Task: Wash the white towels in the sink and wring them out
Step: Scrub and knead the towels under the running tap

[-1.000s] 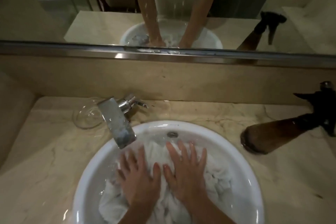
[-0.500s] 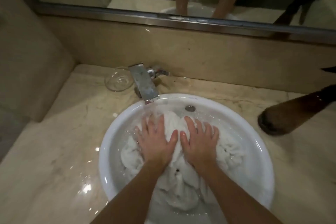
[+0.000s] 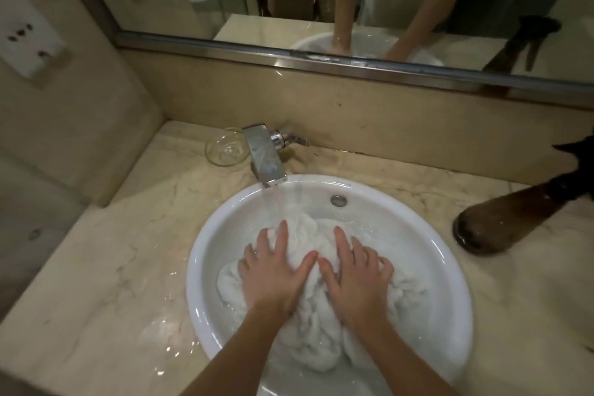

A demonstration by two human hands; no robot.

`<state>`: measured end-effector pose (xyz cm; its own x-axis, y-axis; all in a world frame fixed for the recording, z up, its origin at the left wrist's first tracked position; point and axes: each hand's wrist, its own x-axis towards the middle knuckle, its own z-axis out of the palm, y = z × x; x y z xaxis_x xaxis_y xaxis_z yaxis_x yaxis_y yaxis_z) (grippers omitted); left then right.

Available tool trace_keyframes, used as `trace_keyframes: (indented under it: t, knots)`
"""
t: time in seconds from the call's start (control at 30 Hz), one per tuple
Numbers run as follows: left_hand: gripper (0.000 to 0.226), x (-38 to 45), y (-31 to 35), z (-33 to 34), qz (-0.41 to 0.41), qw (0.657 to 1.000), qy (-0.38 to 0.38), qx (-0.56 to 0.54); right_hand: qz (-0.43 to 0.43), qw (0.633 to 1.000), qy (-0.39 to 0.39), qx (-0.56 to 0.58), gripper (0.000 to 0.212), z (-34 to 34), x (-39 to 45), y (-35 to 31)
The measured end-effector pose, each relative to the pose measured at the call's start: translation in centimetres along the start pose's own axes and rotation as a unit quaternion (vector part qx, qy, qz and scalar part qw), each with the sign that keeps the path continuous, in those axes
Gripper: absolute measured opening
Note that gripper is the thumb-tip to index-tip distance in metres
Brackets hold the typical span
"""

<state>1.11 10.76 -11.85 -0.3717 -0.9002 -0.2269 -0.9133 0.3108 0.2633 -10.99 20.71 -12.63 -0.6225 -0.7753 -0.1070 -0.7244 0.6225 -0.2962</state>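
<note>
Round sink [image 3: 205, 270] rims the white towels [image 3: 308, 331]; both hands' fingers [image 3: 283, 235] press them, spread flat.

Dim warm light, soft wide-angle blur

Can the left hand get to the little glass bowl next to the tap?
Probably yes. The left hand lies flat on the towels, holding nothing, and the glass bowl sits on the counter left of the tap, with nothing between.
</note>
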Motion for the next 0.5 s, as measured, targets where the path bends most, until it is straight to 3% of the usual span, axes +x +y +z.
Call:
trace_keyframes:
  t: [0.27, 0.5]
  knots:
    - [0.087, 2.7, 0.0, 1.9, 0.01, 1.0, 0.012, -0.024, -0.041, 0.998, 0.018, -0.038, 0.07, 2.1, 3.4, 0.3]
    - [0.092, 2.3, 0.3, 0.9, 0.004, 0.998, -0.024, -0.051, 0.015, 0.999, -0.031, 0.009, 0.066, 0.7, 3.8, -0.3]
